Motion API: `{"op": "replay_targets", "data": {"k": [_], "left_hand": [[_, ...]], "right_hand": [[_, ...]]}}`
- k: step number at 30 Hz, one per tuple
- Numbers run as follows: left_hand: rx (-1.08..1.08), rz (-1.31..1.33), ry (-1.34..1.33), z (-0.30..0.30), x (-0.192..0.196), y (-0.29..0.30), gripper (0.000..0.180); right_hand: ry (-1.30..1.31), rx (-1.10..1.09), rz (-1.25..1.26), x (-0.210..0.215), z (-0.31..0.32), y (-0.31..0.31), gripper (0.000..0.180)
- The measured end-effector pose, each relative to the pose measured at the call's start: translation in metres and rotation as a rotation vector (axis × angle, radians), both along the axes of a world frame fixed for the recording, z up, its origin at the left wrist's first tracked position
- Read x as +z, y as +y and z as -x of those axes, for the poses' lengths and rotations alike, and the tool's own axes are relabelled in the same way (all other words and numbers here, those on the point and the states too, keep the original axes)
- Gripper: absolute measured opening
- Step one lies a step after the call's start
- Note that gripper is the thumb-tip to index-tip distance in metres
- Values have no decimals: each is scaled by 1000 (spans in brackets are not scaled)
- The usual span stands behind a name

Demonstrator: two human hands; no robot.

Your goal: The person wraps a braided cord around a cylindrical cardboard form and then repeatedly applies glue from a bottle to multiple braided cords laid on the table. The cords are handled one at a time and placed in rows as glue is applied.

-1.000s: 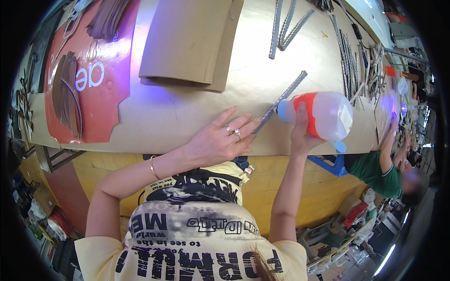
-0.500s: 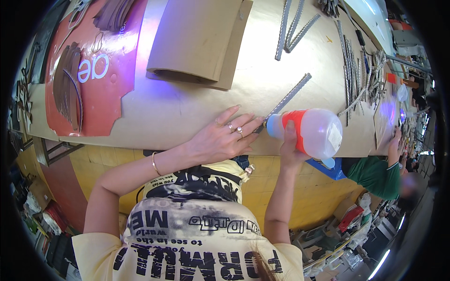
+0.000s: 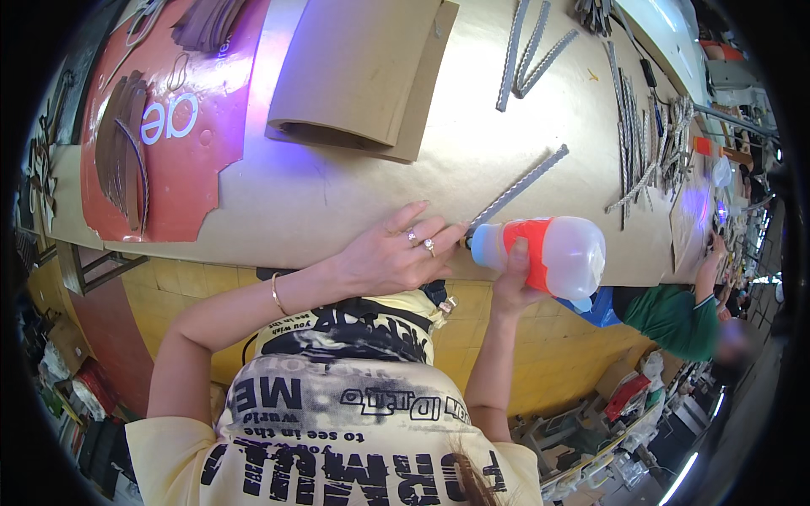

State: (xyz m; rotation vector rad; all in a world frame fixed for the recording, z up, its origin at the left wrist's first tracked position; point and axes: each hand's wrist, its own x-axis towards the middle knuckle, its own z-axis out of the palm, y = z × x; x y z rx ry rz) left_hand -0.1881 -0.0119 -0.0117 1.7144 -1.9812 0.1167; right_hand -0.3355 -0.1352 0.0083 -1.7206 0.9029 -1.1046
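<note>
Translucent plastic forms the squeeze bottle with a red label band [image 3: 547,253], which the right hand [image 3: 511,282] holds on its side just off the near edge of the long table covered in tan paper [image 3: 337,202]. The right fingers are wrapped around the bottle's middle, the thumb lying across the red band; the bottle's pale nozzle end points left, toward the near end of a grey ridged metal strip [image 3: 519,185]. That strip lies flat on the table and runs diagonally up and to the right from the near edge. The left hand [image 3: 396,253] rests palm down on the table edge, fingers spread and extended, with rings on two of them; its fingertips [image 3: 451,232] lie at the strip's near end, and contact there cannot be told for certain. A thin bracelet circles the left wrist. Farther back on the table lie a curled sheet of brown cardboard [image 3: 363,76], a red panel bearing white shapes [image 3: 169,126] at the left, and more grey ridged strips [image 3: 527,51] at the rear. At the right, another person in a green sleeve [image 3: 671,316] leans over the same table, beside further metal strips [image 3: 637,143].
</note>
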Motion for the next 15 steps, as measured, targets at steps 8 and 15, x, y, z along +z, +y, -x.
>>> {"op": "replay_targets", "data": {"k": [8,15], "left_hand": [[20,4,-28,0,-1,1,36],[16,17,-46,0,-1,2,36]], "right_hand": [[-194,-302,-145,1,3,-5,48],[147,-96,139,-7,10,-8,40]]}}
